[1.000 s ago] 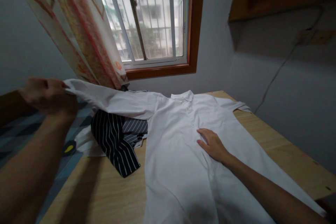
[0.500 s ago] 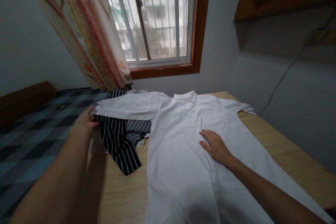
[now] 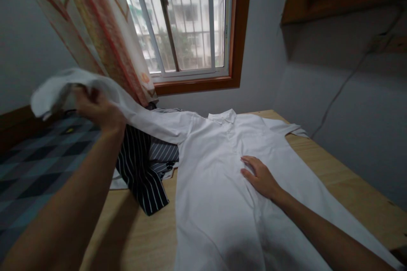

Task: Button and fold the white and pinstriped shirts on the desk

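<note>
Your curled left hand holds up a sleeve of the white shirt; your right hand rests open on its front. The window frame bears illegible print.

Room above collar, sleeve obstacle at left.

A white collared shirt lies spread on the wooden table, one sleeve arching upward.
</note>
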{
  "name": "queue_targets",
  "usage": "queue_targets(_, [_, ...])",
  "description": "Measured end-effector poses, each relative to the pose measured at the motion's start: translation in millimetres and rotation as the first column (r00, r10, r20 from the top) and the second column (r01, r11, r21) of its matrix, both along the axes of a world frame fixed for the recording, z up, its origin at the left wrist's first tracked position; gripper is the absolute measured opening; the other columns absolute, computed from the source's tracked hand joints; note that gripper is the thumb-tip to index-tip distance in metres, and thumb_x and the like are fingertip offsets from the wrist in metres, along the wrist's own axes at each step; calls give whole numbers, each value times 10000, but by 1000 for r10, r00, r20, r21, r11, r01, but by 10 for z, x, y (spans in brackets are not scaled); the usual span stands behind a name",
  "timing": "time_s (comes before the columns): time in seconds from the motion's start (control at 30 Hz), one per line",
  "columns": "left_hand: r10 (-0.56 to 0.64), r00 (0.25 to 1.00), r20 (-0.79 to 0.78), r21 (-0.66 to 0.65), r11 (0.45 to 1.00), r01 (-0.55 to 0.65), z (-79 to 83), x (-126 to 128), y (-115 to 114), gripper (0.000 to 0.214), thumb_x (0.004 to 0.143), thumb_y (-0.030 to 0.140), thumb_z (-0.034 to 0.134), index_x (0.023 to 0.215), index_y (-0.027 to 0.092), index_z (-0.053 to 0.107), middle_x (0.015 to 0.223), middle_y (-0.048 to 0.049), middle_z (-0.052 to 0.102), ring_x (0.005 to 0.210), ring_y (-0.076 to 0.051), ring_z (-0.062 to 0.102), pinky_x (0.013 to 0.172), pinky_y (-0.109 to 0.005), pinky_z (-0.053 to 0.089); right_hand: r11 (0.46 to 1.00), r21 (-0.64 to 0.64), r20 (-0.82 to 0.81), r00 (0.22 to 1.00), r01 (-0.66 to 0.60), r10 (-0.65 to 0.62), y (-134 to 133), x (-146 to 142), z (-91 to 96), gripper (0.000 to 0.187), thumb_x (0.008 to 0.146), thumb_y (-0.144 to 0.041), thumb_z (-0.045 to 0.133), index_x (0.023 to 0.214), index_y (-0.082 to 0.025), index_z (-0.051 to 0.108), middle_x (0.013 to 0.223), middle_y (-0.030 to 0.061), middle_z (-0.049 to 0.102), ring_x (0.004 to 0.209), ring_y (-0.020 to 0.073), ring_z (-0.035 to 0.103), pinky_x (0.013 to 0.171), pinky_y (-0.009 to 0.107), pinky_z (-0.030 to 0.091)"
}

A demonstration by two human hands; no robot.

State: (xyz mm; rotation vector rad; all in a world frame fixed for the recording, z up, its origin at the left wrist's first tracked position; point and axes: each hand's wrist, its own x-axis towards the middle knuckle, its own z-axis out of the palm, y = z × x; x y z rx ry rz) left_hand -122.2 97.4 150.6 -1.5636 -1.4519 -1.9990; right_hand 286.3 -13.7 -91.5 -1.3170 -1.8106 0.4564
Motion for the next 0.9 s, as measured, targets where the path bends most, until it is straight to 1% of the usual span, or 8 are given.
queue_targets(0.07, [3,946,-323,19,1000,3,-174,300,-147,81,885,224,534,905,146,541,918,-53,569,976,-216,547,975,-407,376,996,-57,-186,981,-65,53,14,-1,36,511,849,-451,565,1302,-217,530,1316,136,571,1211,272,543,1034,473,423])
queue_targets(0.13, [-311,638,-704,-223,950,218,-456,571,-328,192,814,326,644,931,182,596,1038,-81,619,1099,-267,542,1017,-425,362,978,-108,-381,916,-177,124,47,4,71,629,862,-521,533,1411,-245,397,1396,155,501,1216,274,551,990,466,459])
queue_targets(0.2, [-453,347,-821,-429,891,150,-775,743,-468,327,841,287,600,1166,255,580,1329,-76,541,1301,-278,423,1115,-464,260,954,-156,-527,838,-258,140,94,19,97,682,901,-557,448,1487,-284,232,1427,170,461,1195,274,573,935,463,491])
queue_targets(0.27, [-453,258,-853,-464,886,21,-1059,788,-518,471,856,217,545,1318,296,495,1455,-72,441,1378,-271,338,1139,-479,215,940,-192,-620,777,-283,108,143,44,105,682,927,-551,403,1507,-318,131,1373,170,507,1154,280,601,885,474,510])
queue_targets(0.43, [-195,454,-870,-318,924,-212,-1404,629,-360,484,869,249,510,1352,253,466,1459,-127,421,1354,-307,358,1078,-480,287,932,-228,-766,643,-281,6,214,89,76,681,902,-539,472,1481,-376,153,1143,92,629,1063,279,650,828,496,542])
queue_targets(0.67, [-63,605,-793,-325,885,-334,-1373,589,-136,221,874,311,485,1027,185,582,986,-113,631,929,-278,565,812,-386,416,842,-502,-757,570,-196,-318,346,-78,263,785,750,-351,719,1416,-313,306,828,-7,642,713,186,702,633,347,610])
queue_targets(0.77, [-137,569,-811,-345,897,-275,-1375,552,-64,165,889,253,427,863,187,577,860,-89,616,851,-242,555,765,-345,411,827,-548,-724,567,-128,-392,466,-152,350,559,697,-220,734,1220,-198,538,647,-26,620,545,135,636,487,236,556])
queue_targets(0.9, [-205,424,-882,-322,919,-226,-1381,421,-19,209,904,198,372,860,182,576,850,-101,608,844,-243,545,782,-355,398,889,-457,-711,588,31,-386,594,-95,458,255,613,-154,731,862,-127,681,562,-13,613,467,97,573,460,197,521])
